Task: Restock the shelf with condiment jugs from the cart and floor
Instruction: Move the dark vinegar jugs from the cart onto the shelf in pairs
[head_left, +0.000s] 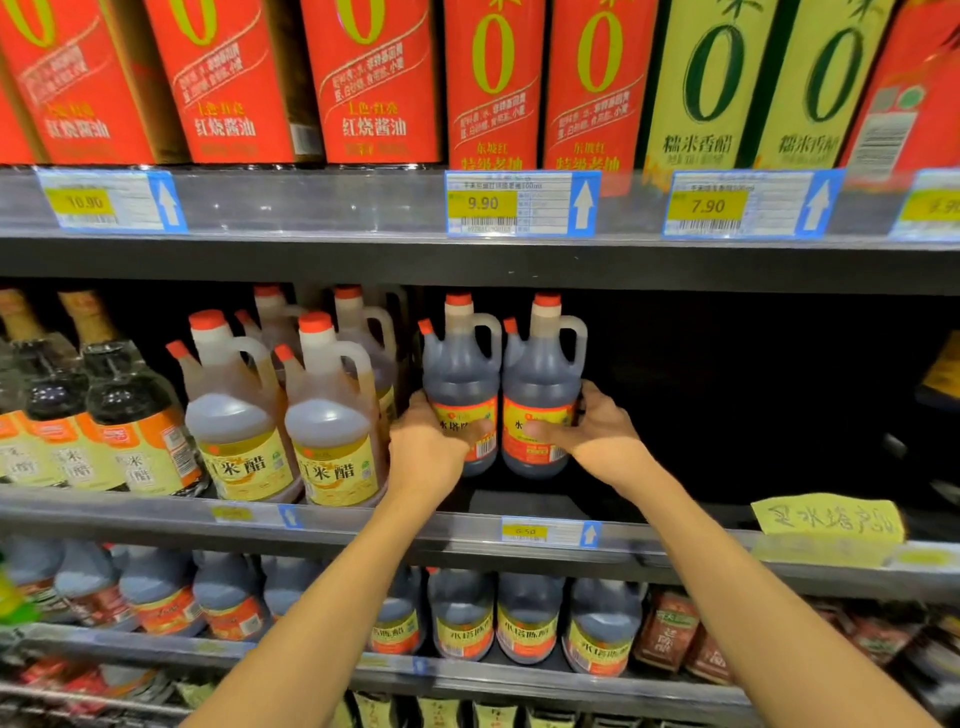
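Two dark vinegar jugs with red caps and orange-yellow labels stand upright side by side on the middle shelf (675, 540). My left hand (428, 447) grips the left jug (460, 374) round its lower body. My right hand (592, 428) grips the right jug (543, 374), thumb across the label and fingers behind it. The two jugs touch each other. To their right the shelf bay is dark, with nothing in it that I can see.
Pale rice vinegar jugs (332, 426) stand just left of my left hand, with glass bottles (130, 415) further left. Red and yellow bottles fill the shelf above. More dark jugs (530, 618) line the shelf below. A handwritten yellow note (826, 519) hangs at the right shelf edge.
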